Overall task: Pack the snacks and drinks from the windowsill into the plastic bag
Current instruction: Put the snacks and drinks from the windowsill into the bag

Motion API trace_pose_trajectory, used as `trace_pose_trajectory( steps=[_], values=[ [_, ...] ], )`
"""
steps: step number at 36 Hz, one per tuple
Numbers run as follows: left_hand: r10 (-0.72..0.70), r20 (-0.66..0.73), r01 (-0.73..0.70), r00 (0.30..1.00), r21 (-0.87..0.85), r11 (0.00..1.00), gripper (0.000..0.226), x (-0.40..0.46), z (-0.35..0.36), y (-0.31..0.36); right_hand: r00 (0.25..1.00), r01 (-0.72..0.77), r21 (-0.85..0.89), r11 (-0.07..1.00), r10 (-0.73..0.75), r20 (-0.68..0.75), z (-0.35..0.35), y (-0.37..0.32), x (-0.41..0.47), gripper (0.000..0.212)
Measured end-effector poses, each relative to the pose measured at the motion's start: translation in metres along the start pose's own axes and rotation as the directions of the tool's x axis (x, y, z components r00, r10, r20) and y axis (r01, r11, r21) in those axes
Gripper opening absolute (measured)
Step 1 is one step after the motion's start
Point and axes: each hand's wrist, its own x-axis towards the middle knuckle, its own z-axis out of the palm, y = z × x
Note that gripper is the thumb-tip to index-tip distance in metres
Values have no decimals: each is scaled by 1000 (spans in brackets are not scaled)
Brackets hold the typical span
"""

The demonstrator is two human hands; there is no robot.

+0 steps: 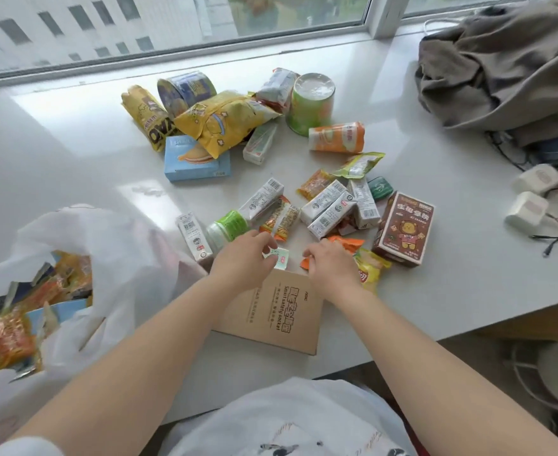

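Snacks and small drink cartons lie scattered over the white windowsill (73, 133). My left hand (243, 258) pinches a small white-green sachet (281, 258) near a green-capped bottle (228, 227). My right hand (332, 266) closes on an orange snack packet (346, 243), beside a yellow chip bag (371, 268) and a brown carton (406, 230). The white plastic bag (113, 258) lies open at the left with several packets inside. Farther back are a yellow popcorn bag (221, 121), a blue biscuit box (195, 161), a green cup (310, 103) and an orange packet (337, 137).
A brown cardboard box (277, 314) lies under my wrists at the sill's front edge. A heap of grey-brown cloth (508, 67) fills the right back corner. Two white chargers (531, 195) with cables sit at the right. The window frame (172, 57) borders the back.
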Motion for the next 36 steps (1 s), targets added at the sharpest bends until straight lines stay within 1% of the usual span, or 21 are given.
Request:
trace_pose_trajectory(
  steps=[3, 6, 9, 12, 14, 15, 17, 19, 22, 25, 27, 28, 32, 34, 36],
  values=[
    [-69, 35, 71, 997, -33, 997, 26, 21, 20, 15, 998, 2, -100, 995, 5, 68, -5, 38, 8, 39],
    [-145, 70, 148, 987, -29, 989, 34, 41, 35, 23, 983, 76, -180, 981, -43, 181, -6, 67, 17, 50],
    [-197, 70, 199, 978, -20, 980, 41, 61, 45, 27, 956, 176, -260, 950, -103, 274, -3, 80, 28, 57],
    [-237, 56, 241, 970, -68, 968, 50, 83, 56, 27, 950, 205, -292, 934, -118, 289, 2, 82, 40, 59],
    [-270, 56, 274, 961, -91, 957, 55, 95, 64, 23, 941, 193, -294, 936, -92, 324, 5, 82, 47, 65],
    [-286, 66, 290, 956, -82, 953, 57, 101, 67, 21, 936, 184, -290, 939, -77, 345, 7, 83, 51, 69],
    [-311, 88, 315, 946, -44, 948, 58, 112, 73, 16, 937, 179, -279, 944, -77, 340, 11, 84, 56, 72],
    [-314, 96, 318, 945, -29, 948, 56, 121, 77, 12, 948, 181, -271, 945, -94, 304, 14, 83, 60, 69],
    [-285, 54, 287, 957, -22, 958, 51, 130, 81, 7, 966, 157, -277, 948, -89, 242, 16, 80, 63, 58],
    [-277, 30, 278, 960, -33, 960, 43, 138, 82, 4, 979, 86, -296, 951, -27, 200, 18, 79, 63, 46],
    [-280, 1, 280, 960, -78, 957, 35, 145, 81, 1, 981, 34, -300, 953, 25, 192, 16, 82, 63, 44],
    [-279, -16, 276, 960, -99, 956, 34, 149, 80, 0, 980, 14, -301, 954, 46, 192, 14, 85, 64, 45],
    [-289, -73, 279, 955, -119, 953, 54, 165, 78, 0, 965, -13, -300, 954, 90, 245, 0, 97, 67, 40],
    [-304, -65, 296, 951, -102, 950, 66, 172, 77, 2, 954, -27, -275, 961, 107, 280, -9, 101, 73, 38],
    [-315, -29, 313, 949, -64, 948, 75, 180, 76, 5, 945, -45, -229, 972, 116, 306, -18, 103, 82, 37]
  ],
)
